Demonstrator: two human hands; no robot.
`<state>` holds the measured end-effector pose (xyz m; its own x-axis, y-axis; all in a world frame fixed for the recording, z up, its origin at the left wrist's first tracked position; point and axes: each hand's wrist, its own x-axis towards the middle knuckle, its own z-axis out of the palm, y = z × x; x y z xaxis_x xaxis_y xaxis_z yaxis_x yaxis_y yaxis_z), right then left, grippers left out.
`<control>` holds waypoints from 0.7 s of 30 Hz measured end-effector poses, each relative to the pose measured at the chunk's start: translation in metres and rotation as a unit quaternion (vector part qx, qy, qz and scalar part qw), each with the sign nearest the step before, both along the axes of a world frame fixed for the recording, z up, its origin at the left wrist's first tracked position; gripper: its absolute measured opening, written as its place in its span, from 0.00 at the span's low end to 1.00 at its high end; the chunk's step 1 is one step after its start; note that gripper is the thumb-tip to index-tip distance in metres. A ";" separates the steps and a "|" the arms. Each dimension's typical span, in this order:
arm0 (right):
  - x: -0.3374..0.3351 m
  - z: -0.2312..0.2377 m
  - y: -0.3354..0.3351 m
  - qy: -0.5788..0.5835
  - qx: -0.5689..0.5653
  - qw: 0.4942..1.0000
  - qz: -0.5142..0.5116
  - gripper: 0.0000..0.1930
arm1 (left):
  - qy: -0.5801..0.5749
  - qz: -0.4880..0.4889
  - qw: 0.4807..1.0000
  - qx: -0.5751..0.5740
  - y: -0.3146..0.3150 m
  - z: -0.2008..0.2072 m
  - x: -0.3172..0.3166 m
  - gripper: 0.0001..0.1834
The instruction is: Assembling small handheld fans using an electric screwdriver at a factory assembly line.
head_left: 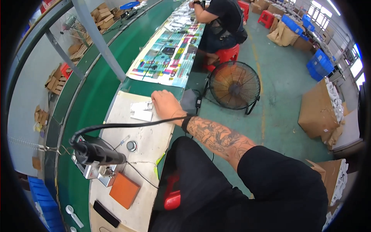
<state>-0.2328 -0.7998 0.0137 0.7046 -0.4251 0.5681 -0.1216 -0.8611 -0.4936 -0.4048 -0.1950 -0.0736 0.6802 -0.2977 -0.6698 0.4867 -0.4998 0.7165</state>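
My right hand [167, 105] reaches over the pale work board [116, 116] with its fingers curled down. It is beside several small white plastic parts [142, 112], at their right edge. The undersides of the fingers are hidden, so what they close on does not show. My left hand is out of view. Nearer to me, a black electric screwdriver [101, 154] hangs tilted from a spring, its black cable [127, 125] looping across to my right wrist. Below it sit a metal device [106, 176] and an orange block [124, 189]. A small round grey-topped container [131, 145] stands on the board.
A black phone [106, 213] lies at the board's near end. Left of it runs a green conveyor belt [87, 116]. A grey metal post [98, 40] rises beyond. To the right stand a black floor fan [234, 87], a seated person [222, 19] and a carton [319, 110] of white parts.
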 end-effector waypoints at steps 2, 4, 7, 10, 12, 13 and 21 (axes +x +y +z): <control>0.000 -0.002 0.001 -0.002 0.003 1.000 -0.008 0.04 | 0.001 -0.016 1.000 -0.012 -0.006 0.000 0.015 0.11; -0.001 0.000 0.011 -0.008 0.028 1.000 -0.001 0.04 | -0.003 -0.019 1.000 -0.013 0.001 0.005 0.029 0.11; -0.006 0.008 0.011 0.008 0.053 0.999 -0.009 0.04 | -0.003 -0.023 1.000 -0.018 0.004 0.011 0.040 0.11; -0.007 0.008 0.014 0.009 0.079 0.997 -0.018 0.04 | 0.000 -0.036 0.999 -0.015 0.010 0.019 0.056 0.11; -0.010 0.010 0.022 0.024 0.104 0.994 -0.025 0.04 | 0.004 -0.047 0.999 -0.013 0.009 0.021 0.067 0.11; -0.006 0.012 0.022 0.022 0.104 0.994 -0.026 0.04 | 0.006 -0.053 0.998 -0.011 0.009 0.022 0.073 0.11; -0.008 0.009 0.021 0.000 0.109 0.994 -0.024 0.04 | 0.005 -0.094 0.995 0.025 0.029 0.062 0.125 0.11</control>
<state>-0.2407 -0.7793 0.0225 0.6803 -0.5719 0.4585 -0.1608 -0.7267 -0.6679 -0.2793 -0.1659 -0.0119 0.6091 -0.3850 -0.6934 0.3887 -0.6172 0.6841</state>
